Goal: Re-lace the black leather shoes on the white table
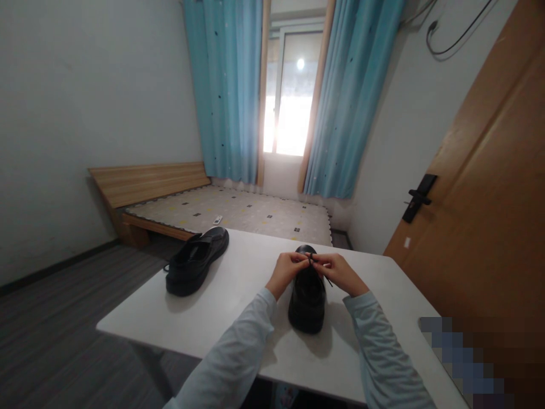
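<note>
A black lace-up shoe [306,309] stands on the white table in front of me, its heel toward me and its toe toward the window. Over its front part, my left hand [290,267] and my right hand [336,269] meet, both pinching the black shoelace [311,258] between thumb and fingers. A loop of lace shows between the fingertips, and a loose end hangs below my right hand. The other black shoe [198,261] sits apart at the table's left side, with a bit of lace sticking out at its left.
The white table [247,272] spans the foreground. Beyond it is a bed [251,213] with a patterned cover and a small white remote [218,220]. A wooden door [481,170] stands at the right, blue curtains [230,91] hang by the window. A pixelated patch covers the lower right.
</note>
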